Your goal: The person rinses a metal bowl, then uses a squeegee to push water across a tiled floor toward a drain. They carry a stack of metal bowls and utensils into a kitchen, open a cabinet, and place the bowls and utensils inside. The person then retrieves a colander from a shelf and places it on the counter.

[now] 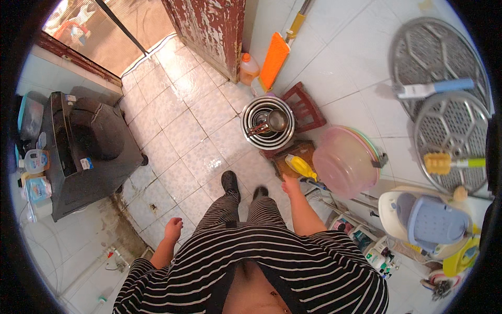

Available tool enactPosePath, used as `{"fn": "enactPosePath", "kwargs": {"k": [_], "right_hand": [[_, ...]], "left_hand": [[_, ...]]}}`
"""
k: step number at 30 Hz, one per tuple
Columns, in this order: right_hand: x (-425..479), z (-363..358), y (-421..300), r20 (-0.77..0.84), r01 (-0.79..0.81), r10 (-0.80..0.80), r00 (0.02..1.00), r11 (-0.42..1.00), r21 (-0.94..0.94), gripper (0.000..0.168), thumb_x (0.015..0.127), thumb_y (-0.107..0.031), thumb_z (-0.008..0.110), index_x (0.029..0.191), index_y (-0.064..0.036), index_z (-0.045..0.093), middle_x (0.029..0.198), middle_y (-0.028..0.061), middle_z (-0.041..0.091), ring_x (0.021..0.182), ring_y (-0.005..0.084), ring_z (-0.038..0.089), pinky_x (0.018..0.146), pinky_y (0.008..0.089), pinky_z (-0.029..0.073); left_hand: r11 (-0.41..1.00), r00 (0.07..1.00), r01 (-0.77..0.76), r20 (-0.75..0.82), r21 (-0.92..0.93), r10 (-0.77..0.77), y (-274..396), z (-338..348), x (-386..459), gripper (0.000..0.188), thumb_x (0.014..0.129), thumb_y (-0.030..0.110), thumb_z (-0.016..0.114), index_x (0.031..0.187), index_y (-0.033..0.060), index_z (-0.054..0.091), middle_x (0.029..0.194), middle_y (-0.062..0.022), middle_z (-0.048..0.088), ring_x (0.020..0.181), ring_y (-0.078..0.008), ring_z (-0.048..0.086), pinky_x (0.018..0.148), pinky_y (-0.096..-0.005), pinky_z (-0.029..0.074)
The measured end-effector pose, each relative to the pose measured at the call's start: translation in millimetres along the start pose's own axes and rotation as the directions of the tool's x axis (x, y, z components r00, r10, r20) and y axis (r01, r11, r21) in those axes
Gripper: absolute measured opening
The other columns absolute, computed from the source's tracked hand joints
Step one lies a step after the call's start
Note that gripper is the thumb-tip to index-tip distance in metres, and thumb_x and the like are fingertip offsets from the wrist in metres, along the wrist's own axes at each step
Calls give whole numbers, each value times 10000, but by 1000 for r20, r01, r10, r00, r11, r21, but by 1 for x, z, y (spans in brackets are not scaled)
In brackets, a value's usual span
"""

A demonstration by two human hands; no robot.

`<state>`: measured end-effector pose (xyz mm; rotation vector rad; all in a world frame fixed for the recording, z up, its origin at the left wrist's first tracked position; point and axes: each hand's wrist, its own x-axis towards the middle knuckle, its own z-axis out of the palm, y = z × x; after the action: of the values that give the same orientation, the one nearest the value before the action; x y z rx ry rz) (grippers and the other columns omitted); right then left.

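Observation:
My left hand (173, 229) hangs at my side above the tiled floor, loosely curled and with nothing visible in it. On the other side, my right hand (290, 185) reaches forward beside a low wooden stool (288, 155), its fingers loose and seemingly empty. Closest to it is a yellow plastic bottle (302, 167) lying on the stool; whether they touch is hard to tell. Beyond it stands a stack of nested metal basins (244, 129), with a metal ladle (277, 120) inside. A translucent pink basin (343, 167) leans against the wall to the right of the bottle.
A dark washing machine (106, 176) stands at left, carrying detergent bottles (37, 161). The worn red door (211, 31) is ajar beside a screened doorway. An orange brush head (275, 61) rests on the right wall, where grey perforated racks (435, 59) and a blue-grey plastic basin (437, 223) hang.

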<state>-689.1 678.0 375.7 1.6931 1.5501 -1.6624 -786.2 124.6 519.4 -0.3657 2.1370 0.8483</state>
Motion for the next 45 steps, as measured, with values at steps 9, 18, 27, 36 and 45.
{"fn": "enactPosePath", "kwargs": {"k": [9,18,27,36,45], "right_hand": [[136,96,-114,-163,-426,461,872,880,208,586,741,-457,701,1159,-92,511,967,192,498,758,295,512,600,423,467],[218,117,-83,208,-328,275,939,526,785,289,821,-213,668,1041,-47,580,1071,89,591,997,257,559,858,402,489],[198,112,-114,-39,-259,389,920,681,684,250,696,-162,687,885,-52,565,873,70,600,756,213,568,596,319,464],[172,97,-122,-451,-293,405,795,908,298,244,642,-182,741,676,-45,542,612,25,428,477,160,367,418,340,298],[49,63,-198,-147,33,-68,987,974,-225,262,602,-151,745,685,47,595,643,69,575,516,159,502,454,351,371]], "left_hand": [[973,977,194,118,-124,-180,-21,37,0,265,890,198,547,1075,13,592,906,-105,675,801,-157,651,725,-297,510],[910,918,395,81,-128,-388,19,65,-34,260,898,163,519,1089,1,587,919,-119,672,806,-185,663,732,-297,522],[945,937,323,158,-44,-313,89,74,-5,235,886,194,535,1038,64,657,921,-103,680,826,-175,642,743,-304,496],[988,994,100,-42,-114,-105,137,73,111,263,884,254,571,1025,51,662,924,-84,683,832,-157,641,775,-286,487],[803,986,158,135,-574,-98,306,71,210,884,754,384,730,1427,109,226,1347,-177,440,1194,-276,468,879,-443,447]]}}
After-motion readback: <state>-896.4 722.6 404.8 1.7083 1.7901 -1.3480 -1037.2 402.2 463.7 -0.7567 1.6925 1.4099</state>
